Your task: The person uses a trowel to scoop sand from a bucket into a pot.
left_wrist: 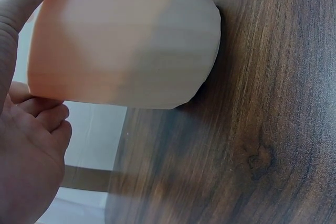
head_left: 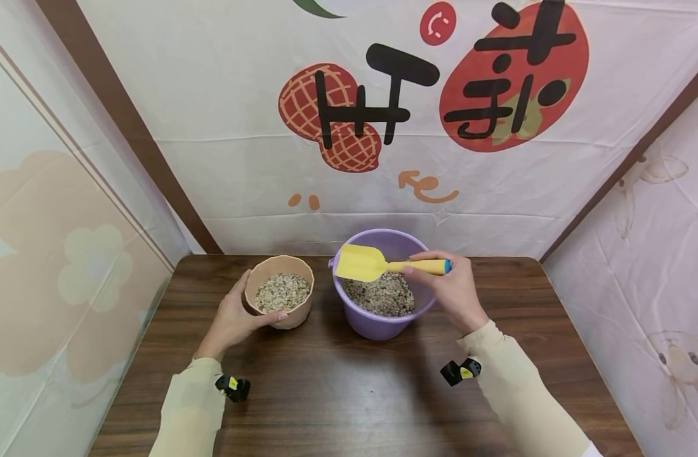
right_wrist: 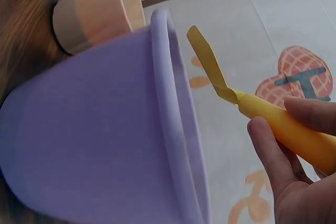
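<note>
My left hand (head_left: 231,324) grips a peach-coloured plant pot (head_left: 297,315) by its side, thumb along the near rim and fingers round the far left. Pale gravel (head_left: 283,292) lies in the pot, which stands on the table. To its right is a purple bucket (head_left: 377,327) with darker gravel (head_left: 386,299) in it. Above the bucket's mouth, my right hand (head_left: 457,292) holds a yellow toy shovel (head_left: 362,263) by its blue-ended handle, blade pointing left. In the right wrist view the shovel blade (right_wrist: 207,59) is above the bucket rim, apart from it.
The brown wooden table (head_left: 337,393) ends at a white printed cloth (head_left: 235,158) close behind the pot and bucket. More printed cloth hangs at the left and right sides. A small purple handle lug (head_left: 331,262) juts from the bucket's left rim.
</note>
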A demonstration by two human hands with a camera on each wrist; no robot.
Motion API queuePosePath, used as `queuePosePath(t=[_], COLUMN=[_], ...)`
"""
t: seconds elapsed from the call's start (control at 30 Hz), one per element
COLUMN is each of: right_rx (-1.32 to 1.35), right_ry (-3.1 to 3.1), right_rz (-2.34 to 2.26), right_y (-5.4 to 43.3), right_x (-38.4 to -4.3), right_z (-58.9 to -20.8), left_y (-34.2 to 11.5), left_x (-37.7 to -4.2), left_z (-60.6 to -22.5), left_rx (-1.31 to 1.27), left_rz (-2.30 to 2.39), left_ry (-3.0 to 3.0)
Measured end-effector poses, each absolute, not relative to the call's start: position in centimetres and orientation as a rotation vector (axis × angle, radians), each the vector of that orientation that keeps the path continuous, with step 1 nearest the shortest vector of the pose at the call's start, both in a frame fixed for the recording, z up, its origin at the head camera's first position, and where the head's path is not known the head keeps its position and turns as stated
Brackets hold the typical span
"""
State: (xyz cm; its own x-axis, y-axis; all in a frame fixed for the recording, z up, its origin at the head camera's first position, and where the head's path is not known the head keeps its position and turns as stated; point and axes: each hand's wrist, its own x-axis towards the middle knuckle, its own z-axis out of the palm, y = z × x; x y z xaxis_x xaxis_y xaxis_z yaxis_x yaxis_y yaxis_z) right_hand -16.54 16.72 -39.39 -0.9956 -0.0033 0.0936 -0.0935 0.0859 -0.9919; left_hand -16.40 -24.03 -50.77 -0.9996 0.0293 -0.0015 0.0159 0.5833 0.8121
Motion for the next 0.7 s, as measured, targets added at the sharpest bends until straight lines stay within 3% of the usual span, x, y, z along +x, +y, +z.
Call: queuePosePath(t=[0.7], right_rx=[-0.022], right_ry=[-2.311], right_rz=[1.924], right_y=[21.3], right_x=[-15.3], right_z=[-41.3], left_y=[-23.9], left_x=[-16.6], left_z=[-49.7], left_rx=[0.107], left_rz=[1.288], left_ry=[2.862])
